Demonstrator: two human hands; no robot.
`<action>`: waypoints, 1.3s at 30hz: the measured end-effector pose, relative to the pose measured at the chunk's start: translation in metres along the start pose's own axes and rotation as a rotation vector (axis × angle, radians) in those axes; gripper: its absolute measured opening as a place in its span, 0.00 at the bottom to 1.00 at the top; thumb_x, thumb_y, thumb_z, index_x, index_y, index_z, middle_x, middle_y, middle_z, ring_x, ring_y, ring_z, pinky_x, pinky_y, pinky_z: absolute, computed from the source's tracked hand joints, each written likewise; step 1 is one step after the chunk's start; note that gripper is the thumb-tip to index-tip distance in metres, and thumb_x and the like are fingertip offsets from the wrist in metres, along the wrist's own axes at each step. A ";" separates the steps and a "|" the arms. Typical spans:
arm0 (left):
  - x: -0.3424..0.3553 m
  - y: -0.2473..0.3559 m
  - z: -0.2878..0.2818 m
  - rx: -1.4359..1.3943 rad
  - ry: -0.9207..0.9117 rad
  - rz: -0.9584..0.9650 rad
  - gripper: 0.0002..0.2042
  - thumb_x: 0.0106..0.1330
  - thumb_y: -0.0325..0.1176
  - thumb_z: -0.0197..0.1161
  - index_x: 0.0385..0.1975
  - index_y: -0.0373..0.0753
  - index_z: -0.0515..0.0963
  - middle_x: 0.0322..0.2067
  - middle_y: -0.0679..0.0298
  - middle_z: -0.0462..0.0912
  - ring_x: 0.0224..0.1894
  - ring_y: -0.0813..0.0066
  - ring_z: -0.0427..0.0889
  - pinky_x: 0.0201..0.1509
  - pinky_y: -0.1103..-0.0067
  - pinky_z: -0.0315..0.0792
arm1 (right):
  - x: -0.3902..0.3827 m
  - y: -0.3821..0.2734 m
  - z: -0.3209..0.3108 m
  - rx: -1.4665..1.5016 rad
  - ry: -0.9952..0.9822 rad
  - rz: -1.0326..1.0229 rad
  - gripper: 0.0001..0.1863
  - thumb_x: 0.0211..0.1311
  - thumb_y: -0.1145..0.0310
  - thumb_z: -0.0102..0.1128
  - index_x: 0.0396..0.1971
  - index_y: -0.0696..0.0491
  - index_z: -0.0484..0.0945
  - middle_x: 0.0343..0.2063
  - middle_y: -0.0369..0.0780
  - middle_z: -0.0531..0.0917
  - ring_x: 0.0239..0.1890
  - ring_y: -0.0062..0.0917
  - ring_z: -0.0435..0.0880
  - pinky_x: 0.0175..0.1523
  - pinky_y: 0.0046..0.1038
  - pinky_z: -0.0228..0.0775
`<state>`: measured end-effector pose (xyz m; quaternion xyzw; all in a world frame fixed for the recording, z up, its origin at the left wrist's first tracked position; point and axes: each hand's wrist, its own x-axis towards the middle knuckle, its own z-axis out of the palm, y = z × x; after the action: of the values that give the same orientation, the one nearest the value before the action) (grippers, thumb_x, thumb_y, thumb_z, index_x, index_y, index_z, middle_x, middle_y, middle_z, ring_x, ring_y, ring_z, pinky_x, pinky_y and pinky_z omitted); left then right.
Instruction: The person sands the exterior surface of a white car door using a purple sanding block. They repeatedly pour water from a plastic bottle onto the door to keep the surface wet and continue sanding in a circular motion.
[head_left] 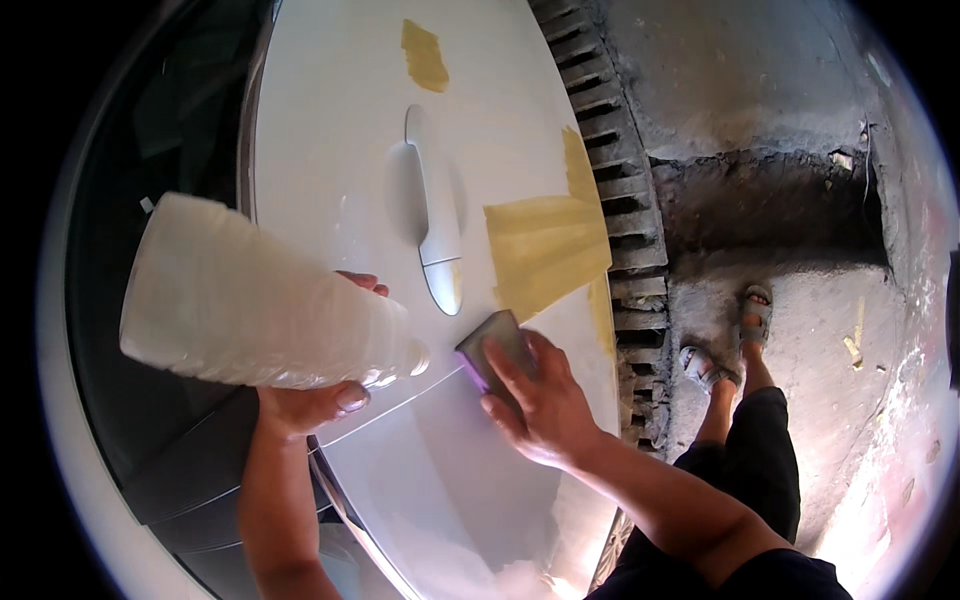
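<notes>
My left hand (pixel 305 408) is wrapped round a translucent plastic bottle (pixel 255 295), tilted so that its narrow end points toward the white car door (pixel 340 240). The thumb shows below the bottle and some fingertips above it; the rest of the hand is hidden behind it. In my right hand (pixel 545 405) is a grey sanding block (pixel 497 350) with a purple edge, held against the door panel just below the door handle (pixel 430 215). Beside the block lies a yellowish filler patch (pixel 545 250) on the paint.
Another yellowish patch (pixel 425 55) marks the panel above the handle. Dark window glass (pixel 170 150) runs along the left. A slotted drain grate (pixel 630 230) borders the concrete floor (pixel 800 330), where my sandalled feet (pixel 735 335) stand near a dark sunken trench (pixel 770 205).
</notes>
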<state>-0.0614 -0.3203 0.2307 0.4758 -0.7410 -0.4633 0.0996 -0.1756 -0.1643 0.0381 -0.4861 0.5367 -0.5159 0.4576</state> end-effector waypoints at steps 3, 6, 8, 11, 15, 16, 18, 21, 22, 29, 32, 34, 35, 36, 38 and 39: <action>0.006 -0.009 0.002 -0.092 0.003 0.096 0.38 0.49 0.38 0.79 0.58 0.35 0.64 0.54 0.55 0.75 0.53 0.62 0.77 0.57 0.68 0.72 | 0.011 0.009 0.004 -0.045 0.051 0.047 0.34 0.58 0.63 0.63 0.65 0.45 0.63 0.58 0.59 0.65 0.49 0.54 0.73 0.51 0.44 0.73; 0.014 -0.005 0.010 -0.097 0.111 0.033 0.42 0.46 0.41 0.81 0.58 0.34 0.64 0.48 0.56 0.79 0.50 0.66 0.77 0.53 0.71 0.73 | 0.007 0.007 0.007 -0.063 0.062 0.113 0.34 0.59 0.61 0.61 0.66 0.45 0.62 0.58 0.60 0.64 0.47 0.54 0.73 0.49 0.44 0.74; 0.013 -0.005 0.004 -0.105 0.154 0.023 0.43 0.45 0.42 0.82 0.59 0.33 0.63 0.48 0.56 0.78 0.50 0.66 0.77 0.53 0.71 0.73 | -0.007 -0.020 0.012 -0.060 0.013 0.013 0.34 0.58 0.61 0.62 0.65 0.44 0.63 0.58 0.59 0.65 0.46 0.54 0.73 0.48 0.43 0.74; 0.011 -0.006 0.002 -0.117 0.223 0.020 0.45 0.44 0.44 0.82 0.59 0.31 0.63 0.48 0.55 0.78 0.50 0.66 0.78 0.53 0.71 0.73 | -0.003 -0.014 0.015 -0.043 0.043 0.020 0.34 0.57 0.62 0.63 0.65 0.44 0.63 0.57 0.59 0.65 0.46 0.52 0.73 0.48 0.44 0.75; 0.010 -0.012 -0.014 -0.071 0.266 0.015 0.45 0.43 0.46 0.82 0.58 0.30 0.64 0.49 0.54 0.78 0.50 0.65 0.78 0.53 0.71 0.73 | 0.018 0.000 0.009 -0.042 0.064 0.099 0.34 0.58 0.62 0.62 0.65 0.45 0.64 0.56 0.59 0.66 0.49 0.53 0.72 0.49 0.45 0.74; 0.011 -0.010 -0.010 -0.074 0.281 0.024 0.45 0.43 0.46 0.82 0.58 0.30 0.65 0.49 0.55 0.77 0.50 0.66 0.78 0.53 0.71 0.73 | 0.004 -0.008 0.016 -0.072 0.040 0.063 0.33 0.58 0.62 0.62 0.65 0.45 0.64 0.56 0.59 0.66 0.50 0.54 0.72 0.49 0.45 0.74; 0.012 -0.001 0.002 -0.080 0.308 0.035 0.44 0.43 0.47 0.82 0.57 0.30 0.66 0.48 0.57 0.77 0.49 0.68 0.78 0.51 0.73 0.73 | -0.015 -0.035 0.018 -0.034 0.021 0.029 0.32 0.60 0.61 0.60 0.65 0.46 0.65 0.57 0.59 0.66 0.51 0.56 0.71 0.50 0.44 0.75; 0.014 0.000 0.004 -0.058 0.268 0.030 0.42 0.43 0.45 0.81 0.56 0.31 0.67 0.45 0.61 0.77 0.47 0.71 0.77 0.50 0.74 0.72 | 0.007 -0.010 0.017 -0.074 0.061 0.078 0.30 0.61 0.60 0.59 0.64 0.47 0.66 0.57 0.60 0.66 0.51 0.56 0.72 0.51 0.44 0.74; 0.014 -0.001 0.002 -0.048 0.261 0.027 0.41 0.43 0.45 0.81 0.55 0.32 0.67 0.45 0.62 0.77 0.46 0.71 0.77 0.50 0.75 0.72 | 0.019 -0.002 0.011 0.012 0.068 0.208 0.30 0.62 0.60 0.59 0.64 0.47 0.66 0.56 0.61 0.66 0.52 0.56 0.72 0.53 0.45 0.73; 0.015 -0.004 0.003 -0.011 0.260 0.016 0.39 0.44 0.45 0.80 0.54 0.34 0.69 0.43 0.64 0.76 0.44 0.73 0.76 0.49 0.76 0.71 | 0.000 -0.029 0.018 -0.025 0.062 0.047 0.33 0.58 0.62 0.63 0.64 0.47 0.66 0.56 0.60 0.64 0.49 0.54 0.73 0.49 0.46 0.74; 0.017 -0.006 -0.002 0.026 0.230 0.039 0.39 0.44 0.45 0.80 0.54 0.33 0.69 0.44 0.63 0.76 0.45 0.73 0.76 0.49 0.75 0.71 | 0.026 0.001 0.008 -0.024 0.105 0.072 0.34 0.57 0.62 0.64 0.64 0.45 0.65 0.55 0.60 0.65 0.47 0.54 0.73 0.49 0.46 0.74; 0.017 -0.009 -0.006 0.032 0.225 0.055 0.39 0.44 0.45 0.80 0.54 0.33 0.69 0.44 0.63 0.76 0.45 0.72 0.77 0.50 0.75 0.71 | 0.009 -0.017 0.013 -0.066 0.053 0.059 0.32 0.58 0.63 0.63 0.64 0.47 0.66 0.55 0.60 0.66 0.47 0.55 0.73 0.49 0.46 0.74; 0.015 -0.008 -0.005 0.022 0.233 0.059 0.39 0.44 0.45 0.80 0.54 0.32 0.69 0.44 0.63 0.76 0.45 0.72 0.77 0.50 0.75 0.71 | -0.003 -0.026 0.018 -0.086 0.026 0.052 0.32 0.58 0.63 0.62 0.64 0.48 0.66 0.54 0.60 0.67 0.47 0.55 0.73 0.49 0.46 0.74; 0.014 -0.007 -0.003 0.009 0.236 0.061 0.40 0.44 0.45 0.80 0.54 0.32 0.69 0.45 0.63 0.76 0.46 0.72 0.77 0.50 0.75 0.71 | -0.012 -0.032 0.022 -0.012 0.077 0.002 0.31 0.60 0.63 0.60 0.63 0.48 0.66 0.54 0.60 0.67 0.48 0.55 0.73 0.50 0.46 0.73; 0.018 -0.005 0.001 -0.010 0.229 0.028 0.40 0.44 0.45 0.80 0.54 0.32 0.69 0.45 0.62 0.76 0.46 0.72 0.77 0.51 0.75 0.71 | 0.002 -0.011 0.019 -0.066 0.101 0.039 0.31 0.60 0.62 0.60 0.64 0.47 0.66 0.55 0.60 0.67 0.49 0.55 0.73 0.51 0.47 0.73; 0.020 -0.004 0.003 -0.025 0.220 0.015 0.40 0.43 0.45 0.80 0.54 0.32 0.69 0.45 0.62 0.76 0.46 0.72 0.77 0.51 0.75 0.71 | 0.012 0.000 0.014 -0.100 0.118 0.060 0.31 0.60 0.61 0.60 0.64 0.47 0.66 0.55 0.61 0.67 0.50 0.54 0.73 0.51 0.47 0.73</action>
<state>-0.0711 -0.3346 0.2198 0.5168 -0.7235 -0.4166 0.1897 -0.1633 -0.1777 0.0376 -0.4606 0.6024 -0.5022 0.4156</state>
